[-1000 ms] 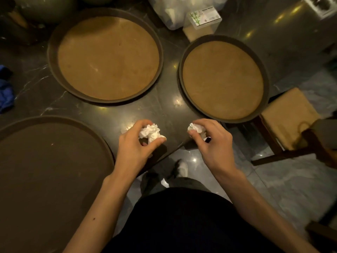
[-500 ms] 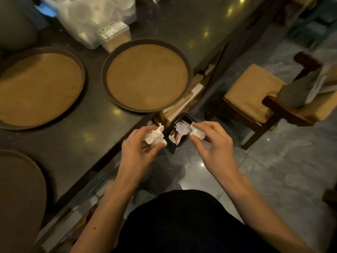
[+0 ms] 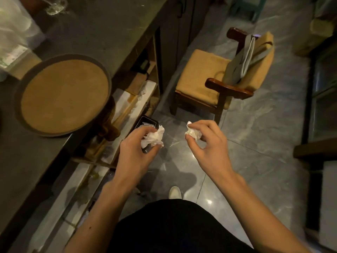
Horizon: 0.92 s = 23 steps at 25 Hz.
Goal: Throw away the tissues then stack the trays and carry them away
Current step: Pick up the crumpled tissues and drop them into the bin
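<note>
My left hand (image 3: 135, 150) is closed around a crumpled white tissue (image 3: 155, 138), held over the floor right above a small black bin (image 3: 146, 124) that stands beside the counter. My right hand (image 3: 206, 141) pinches a second balled tissue (image 3: 193, 133) a little to the right, also over the floor. One round brown tray (image 3: 63, 95) with a dark rim lies on the dark counter (image 3: 102, 35) at the left, its edge jutting past the counter's edge. The other trays are out of view.
A wooden armchair (image 3: 209, 77) with a tan cushion and a grey bag stands ahead on the grey tiled floor (image 3: 255, 134). Open shelves with boxes run under the counter. A clear plastic container (image 3: 14, 33) sits at the counter's far left. Dark furniture lines the right side.
My view has swung right, away from the counter toward the floor. Both hands, still holding their tissues, have moved off the counter's edge to above the floor by the black bin.
</note>
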Available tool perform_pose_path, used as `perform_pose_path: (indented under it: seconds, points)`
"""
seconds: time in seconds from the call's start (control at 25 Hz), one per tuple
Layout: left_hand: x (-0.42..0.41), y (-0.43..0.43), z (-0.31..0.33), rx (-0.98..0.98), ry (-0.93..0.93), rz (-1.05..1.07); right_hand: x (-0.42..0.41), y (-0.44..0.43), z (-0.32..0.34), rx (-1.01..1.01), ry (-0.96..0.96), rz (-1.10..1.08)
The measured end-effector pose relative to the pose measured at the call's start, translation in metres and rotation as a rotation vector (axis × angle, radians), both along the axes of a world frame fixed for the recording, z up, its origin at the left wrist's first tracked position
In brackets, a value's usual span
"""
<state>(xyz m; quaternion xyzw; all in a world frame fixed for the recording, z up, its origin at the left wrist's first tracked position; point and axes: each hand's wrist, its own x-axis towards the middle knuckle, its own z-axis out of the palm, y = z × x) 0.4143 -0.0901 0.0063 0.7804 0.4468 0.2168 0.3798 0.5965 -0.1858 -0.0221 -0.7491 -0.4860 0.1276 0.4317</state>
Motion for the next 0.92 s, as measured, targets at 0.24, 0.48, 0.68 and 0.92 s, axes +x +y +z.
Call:
perform_pose_path:
  seconds: [0.24,0.48,0.68,0.92]
  points:
    - [0.013,0.032,-0.013,-0.047,-0.023,-0.042,0.010,0.022,-0.011,-0.044,0.019,-0.040]
    - [0.013,0.080,-0.033,-0.162,-0.088,-0.011,0.007,0.064,-0.009,-0.112,-0.032,-0.038]
    - [0.014,0.104,-0.045,-0.214,-0.107,0.030,0.012,0.098,-0.011,-0.152,-0.069,0.040]
    - [0.040,0.114,-0.065,-0.169,0.002,0.184,0.055,0.139,-0.037,-0.191,-0.008,0.219]
